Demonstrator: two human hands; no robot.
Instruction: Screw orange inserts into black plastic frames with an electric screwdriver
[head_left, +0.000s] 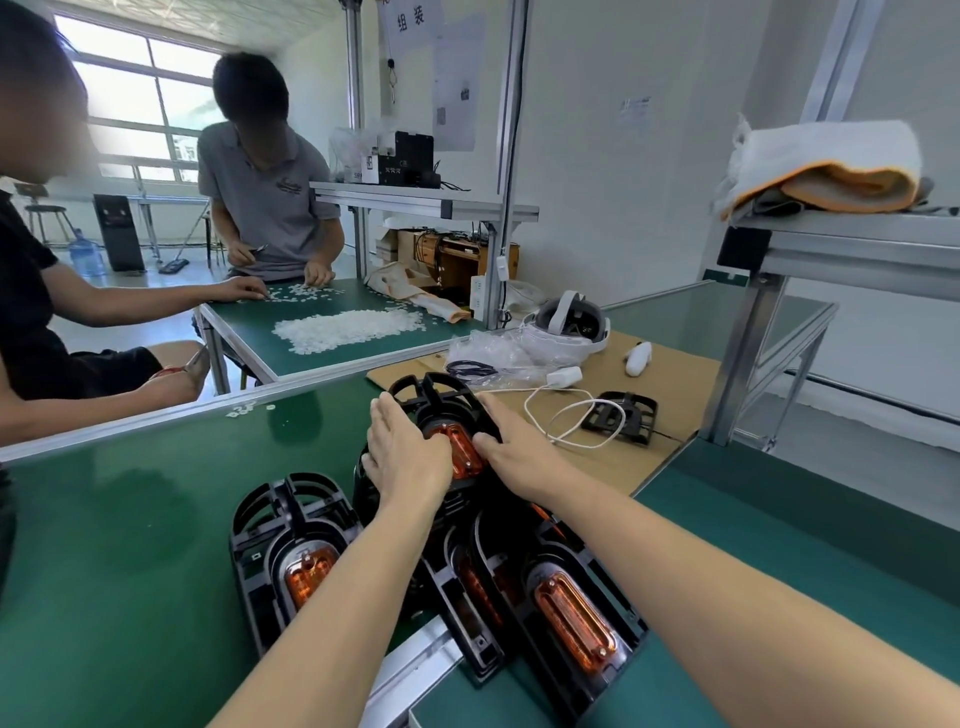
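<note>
Both hands rest on one black frame (441, 410) lying on the green worktop (130, 519) by the corner of a cardboard sheet (670, 395) — the left hand (408, 452) lies flat on its left side, fingers straight and pressed together, the right hand (511, 454) on its right side, fingers straight along the rim. Between them shows the orange insert (460, 449) seated in that frame. Nearer the front edge lie 3 more frames with inserts: one at left (291, 545), one at right (576, 618), one between them, partly hidden. A white cable (563, 415) and a spare black frame (621, 418) sit on the cardboard.
</note>
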